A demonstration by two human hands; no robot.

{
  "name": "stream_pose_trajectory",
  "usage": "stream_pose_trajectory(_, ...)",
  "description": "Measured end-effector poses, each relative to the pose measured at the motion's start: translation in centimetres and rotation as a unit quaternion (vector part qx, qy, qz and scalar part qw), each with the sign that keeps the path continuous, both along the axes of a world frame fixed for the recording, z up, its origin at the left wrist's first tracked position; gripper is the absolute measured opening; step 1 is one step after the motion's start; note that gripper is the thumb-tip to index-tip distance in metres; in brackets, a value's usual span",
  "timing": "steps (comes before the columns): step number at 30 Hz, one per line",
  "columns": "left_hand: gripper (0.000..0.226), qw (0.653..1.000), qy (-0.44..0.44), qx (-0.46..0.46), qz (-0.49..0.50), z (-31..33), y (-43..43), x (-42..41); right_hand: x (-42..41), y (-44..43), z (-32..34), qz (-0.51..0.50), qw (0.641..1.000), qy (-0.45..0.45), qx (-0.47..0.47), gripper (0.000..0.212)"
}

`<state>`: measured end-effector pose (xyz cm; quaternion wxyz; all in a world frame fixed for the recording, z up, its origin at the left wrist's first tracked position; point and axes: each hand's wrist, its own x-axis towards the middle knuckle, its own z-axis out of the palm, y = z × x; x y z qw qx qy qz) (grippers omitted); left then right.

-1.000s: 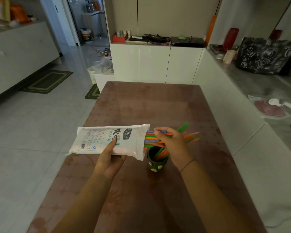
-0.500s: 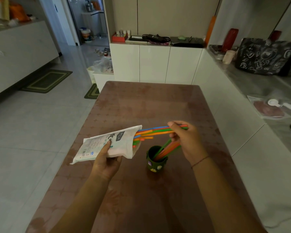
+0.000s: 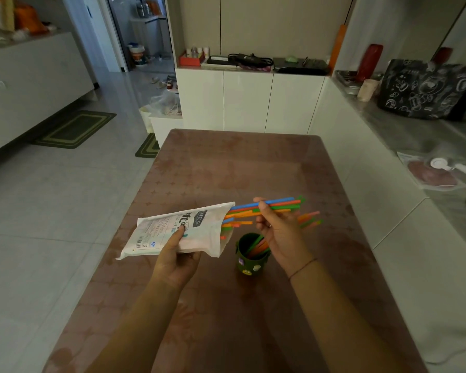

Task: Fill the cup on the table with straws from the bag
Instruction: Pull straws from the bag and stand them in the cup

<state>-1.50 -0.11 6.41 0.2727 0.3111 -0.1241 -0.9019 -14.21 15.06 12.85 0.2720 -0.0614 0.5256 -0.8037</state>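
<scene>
Brown worktop [image 3: 253, 162] in a tiled room | left hand [image 3: 176, 254] clamped on bag [image 3: 178, 228], held tilted above worktop | right hand [image 3: 279, 235] pinches straws [image 3: 269, 205] jutting from bag mouth | cup [image 3: 249, 255] stands just below-left of right hand, straws inside

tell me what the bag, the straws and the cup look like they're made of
Bag: thin white plastic film by the look, printed, creasing in the left hand.
Straws: bright matte blue, orange and green; plastic or paper, can't tell.
Cup: dark green, dull surface with small stuck-on shapes; possibly felt or foam.
</scene>
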Motion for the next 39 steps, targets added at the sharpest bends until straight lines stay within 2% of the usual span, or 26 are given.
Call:
stream_pose_trajectory(8,0.046,0.999,-0.004,0.013,0.035,0.0,-1.6,0.7,-2.5,1.8,0.9,-0.083,0.990,0.099,0.057,0.009)
stream_pose_trajectory(18,0.049,0.998,-0.029,0.015,0.053,-0.9,-2.8,0.8,-4.7,5.2,2.7,-0.125,0.977,0.151,0.082,0.009)
stream_pose_trajectory(24,0.054,0.997,-0.035,0.021,0.061,-1.4,-2.5,0.7,-6.2,7.4,2.5,-0.151,0.955,0.199,0.157,0.008)
stream_pose_trajectory(28,0.052,0.998,-0.034,0.016,0.048,-1.3,-2.2,0.2,-6.3,6.8,1.6,-0.115,0.920,0.264,0.265,0.012)
stream_pose_trajectory(33,0.057,0.999,-0.029,0.016,0.037,-1.1,-1.8,-0.2,-5.7,4.7,-1.5,-0.038,0.883,0.291,0.366,0.028)
stream_pose_trajectory(37,0.057,0.999,-0.022,0.007,0.033,-0.9,-1.6,-0.4,-5.1,3.8,-3.0,0.024,0.871,0.281,0.401,0.027)
stream_pose_trajectory(39,0.057,0.999,-0.015,0.004,0.031,-0.8,-1.5,-0.4,-5.0,3.8,-3.1,0.015,0.884,0.267,0.384,0.025)
